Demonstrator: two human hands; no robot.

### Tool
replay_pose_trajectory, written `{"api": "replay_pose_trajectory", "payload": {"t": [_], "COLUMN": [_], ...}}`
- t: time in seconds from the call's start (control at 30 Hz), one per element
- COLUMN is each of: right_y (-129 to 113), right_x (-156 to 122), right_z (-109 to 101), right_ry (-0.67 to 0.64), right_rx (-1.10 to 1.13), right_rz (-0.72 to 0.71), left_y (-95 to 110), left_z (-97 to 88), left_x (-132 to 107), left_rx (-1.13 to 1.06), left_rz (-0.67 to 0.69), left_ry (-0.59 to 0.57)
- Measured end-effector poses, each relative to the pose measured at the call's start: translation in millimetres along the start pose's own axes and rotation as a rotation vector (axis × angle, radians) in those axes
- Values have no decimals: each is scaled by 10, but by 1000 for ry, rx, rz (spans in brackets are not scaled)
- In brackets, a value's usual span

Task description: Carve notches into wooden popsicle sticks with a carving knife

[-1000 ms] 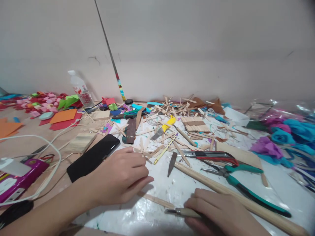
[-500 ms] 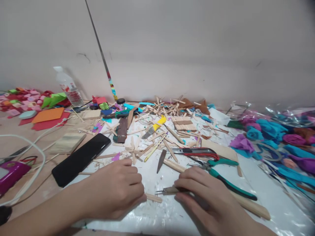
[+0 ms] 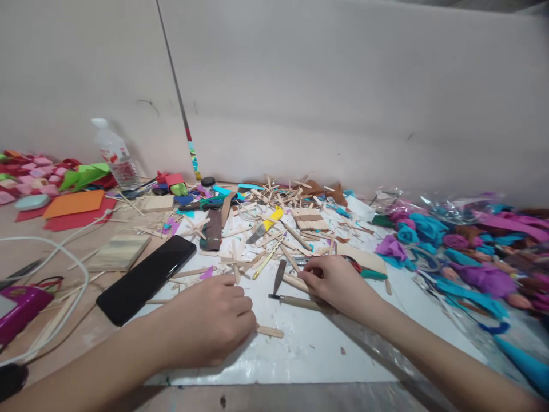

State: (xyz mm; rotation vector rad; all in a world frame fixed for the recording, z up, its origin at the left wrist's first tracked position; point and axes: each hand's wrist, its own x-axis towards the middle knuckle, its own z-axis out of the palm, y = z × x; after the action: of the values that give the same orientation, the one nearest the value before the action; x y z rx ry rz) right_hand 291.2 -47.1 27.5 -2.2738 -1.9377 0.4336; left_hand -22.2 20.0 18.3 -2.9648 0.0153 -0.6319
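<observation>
My left hand (image 3: 210,320) rests knuckles-up on the white sheet (image 3: 309,349), fingers curled over a flat wooden stick (image 3: 270,331) whose end pokes out to the right. My right hand (image 3: 338,280) lies further back at the edge of the stick pile, fingers curled, covering the red cutter. What its fingers grip is hidden. A small wooden-handled tool (image 3: 300,301) lies on the sheet just under that hand's palm side, metal tip pointing left. A dark pointed blade (image 3: 278,276) lies right beside the fingers.
A black phone (image 3: 146,277) and a wooden block (image 3: 118,252) lie left of my left hand. Green-handled pliers (image 3: 373,274), a yellow-handled knife (image 3: 268,220), scattered sticks, a water bottle (image 3: 115,154), paper flowers (image 3: 429,229), a pink device (image 3: 17,306) and a white cable (image 3: 64,252) surround the sheet.
My right hand moved forward from the near edge to the stick pile, carrying the small tool further up the sheet. The left hand stayed on the stick.
</observation>
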Motion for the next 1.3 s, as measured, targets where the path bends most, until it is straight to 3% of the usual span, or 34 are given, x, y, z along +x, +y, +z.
{"api": "replay_pose_trajectory", "payload": {"t": [0.2,0.37,0.47,0.57,0.63,0.73,0.8,1.0,1.13,1.23,1.3], "right_y": [-39,3,57,89,78,9,-55,-253,-347,-365,-353], "right_x": [86,156,-21,-351,-550,-709,-730,-697,-700,-694,-683], "right_z": [45,33,39,84,112,115,101,149,219,246,250], "right_ry": [-59,52,245,488,610,684,677,587,502,159,-84], "right_rx": [-59,-115,-175,-235,-250,-225,-167,218,516,943,1140], "right_rz": [43,-39,-203,-505,-710,-921,-966,-799,-620,-283,-135], "left_y": [2,2,39,101,133,151,147,117,106,116,127], "left_z": [57,93,44,-70,-151,-222,-228,-180,-159,-119,-95], "left_x": [13,19,62,129,167,201,212,232,240,225,208], "left_rx": [-15,-68,-131,-238,-422,-880,-1017,-1103,-1227,-1274,-1293], "left_rz": [-33,-63,-143,-313,-441,-685,-769,-861,-931,-937,-933], "left_ry": [65,111,163,226,240,250,245,267,198,160,144]}}
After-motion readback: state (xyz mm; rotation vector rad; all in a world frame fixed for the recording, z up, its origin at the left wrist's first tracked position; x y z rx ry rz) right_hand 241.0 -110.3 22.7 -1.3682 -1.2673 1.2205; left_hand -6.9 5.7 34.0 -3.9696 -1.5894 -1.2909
